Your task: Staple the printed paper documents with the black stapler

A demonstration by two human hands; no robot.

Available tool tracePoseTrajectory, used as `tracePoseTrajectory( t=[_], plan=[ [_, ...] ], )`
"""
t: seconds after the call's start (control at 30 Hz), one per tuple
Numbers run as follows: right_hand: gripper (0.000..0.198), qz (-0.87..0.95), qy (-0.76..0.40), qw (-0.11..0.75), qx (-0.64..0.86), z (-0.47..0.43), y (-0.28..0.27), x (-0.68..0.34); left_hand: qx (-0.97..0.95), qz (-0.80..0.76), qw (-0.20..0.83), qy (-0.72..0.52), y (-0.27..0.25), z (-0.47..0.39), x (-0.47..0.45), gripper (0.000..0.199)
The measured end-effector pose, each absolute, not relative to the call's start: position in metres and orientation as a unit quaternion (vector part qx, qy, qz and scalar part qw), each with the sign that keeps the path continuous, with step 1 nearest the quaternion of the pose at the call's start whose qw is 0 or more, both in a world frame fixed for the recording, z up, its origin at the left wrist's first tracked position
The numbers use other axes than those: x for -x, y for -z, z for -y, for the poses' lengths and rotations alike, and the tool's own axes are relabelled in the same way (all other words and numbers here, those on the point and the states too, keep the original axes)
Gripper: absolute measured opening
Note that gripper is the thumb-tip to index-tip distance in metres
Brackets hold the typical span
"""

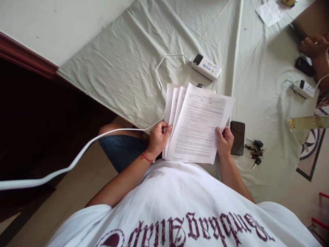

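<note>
While both hands pinch fanned papers above table edge, left hand grips left side, right hand grips lower right corner. Sheets spread loose; could slip, fall. White cable hangs near left arm; could snag. Wrinkled pale cloth covers table. Phone, keys just beside right hand. Tile floor below.

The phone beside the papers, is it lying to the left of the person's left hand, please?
No, the dark phone lies on the cloth just beyond the right hand, between it and the bunch of keys.
</note>
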State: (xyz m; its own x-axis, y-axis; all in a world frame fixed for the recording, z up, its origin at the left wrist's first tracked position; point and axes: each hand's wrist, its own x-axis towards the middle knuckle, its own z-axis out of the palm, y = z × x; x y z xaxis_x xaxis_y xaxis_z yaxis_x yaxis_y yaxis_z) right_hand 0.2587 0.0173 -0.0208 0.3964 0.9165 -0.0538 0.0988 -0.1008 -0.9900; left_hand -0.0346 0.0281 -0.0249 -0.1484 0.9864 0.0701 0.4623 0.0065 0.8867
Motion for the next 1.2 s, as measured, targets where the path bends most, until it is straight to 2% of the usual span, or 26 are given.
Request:
tracePoseTrajectory(
  t=[0.2,0.37,0.43,0.57,0.87,1.2],
  plan=[
    [0.033,0.371,-0.359,0.584,0.627,-0.022,0.022,-0.257,-0.570,-0.623,0.313,-0.435,0.022,-0.027,0.034,0.021],
    [0.030,0.356,-0.362,0.614,0.605,-0.023,0.018,-0.257,-0.537,-0.591,0.355,-0.486,0.025,-0.025,0.030,0.025],
    [0.030,0.361,-0.376,0.605,0.602,-0.022,0.016,-0.258,-0.531,-0.586,0.365,-0.491,0.026,-0.024,0.029,0.029],
    [0.035,0.382,-0.388,0.574,0.612,-0.022,0.014,-0.260,-0.581,-0.595,0.337,-0.442,0.023,-0.025,0.031,0.017],
    [0.036,0.396,-0.390,0.562,0.612,-0.020,0.017,-0.260,-0.613,-0.575,0.346,-0.416,0.012,-0.031,0.032,0.031],
    [0.033,0.397,-0.383,0.560,0.618,-0.021,0.015,-0.255,-0.605,-0.578,0.371,-0.404,0.019,-0.032,0.030,0.019]
  ],
)
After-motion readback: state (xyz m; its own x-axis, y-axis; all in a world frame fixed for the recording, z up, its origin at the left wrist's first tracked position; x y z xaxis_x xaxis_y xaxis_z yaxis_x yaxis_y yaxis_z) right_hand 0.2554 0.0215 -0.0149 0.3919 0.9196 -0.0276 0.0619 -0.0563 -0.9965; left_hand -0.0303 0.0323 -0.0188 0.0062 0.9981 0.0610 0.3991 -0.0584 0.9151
